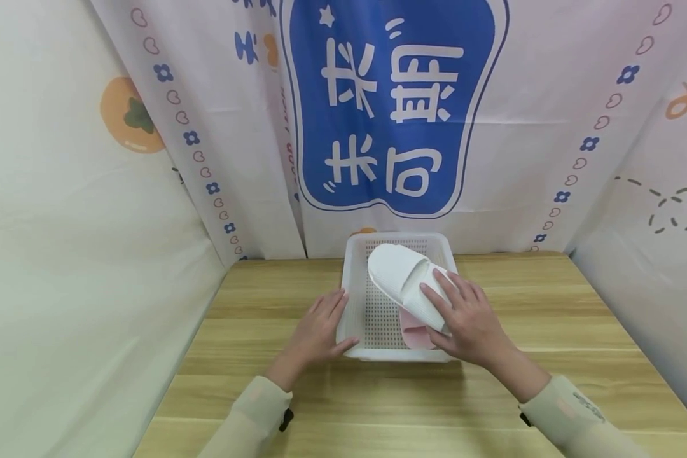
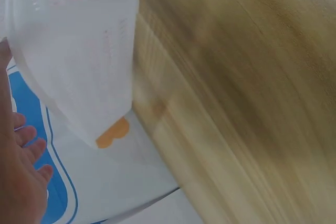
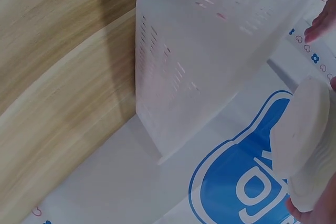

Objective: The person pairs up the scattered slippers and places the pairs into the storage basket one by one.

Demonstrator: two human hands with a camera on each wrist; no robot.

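Observation:
A white slipper (image 1: 396, 268) is held over the basket by my right hand (image 1: 474, 323), thumb on one edge and fingers across the heel end. Its closed toe points to the back left. In the right wrist view the pale sole of the slipper (image 3: 300, 129) shows at the right edge. My left hand (image 1: 318, 328) touches the left rim of the white plastic basket (image 1: 378, 355), its fingers mostly straight. Inside the basket, a pink slipper (image 1: 416, 338) lies at the front right, partly hidden under the white one.
The basket stands on a wood-grain table (image 1: 275, 356), close to its back edge. Behind it hangs a white printed curtain (image 1: 509, 165) with a blue panel (image 1: 383, 127). Pale cloth walls (image 1: 80, 254) rise on both sides of the table.

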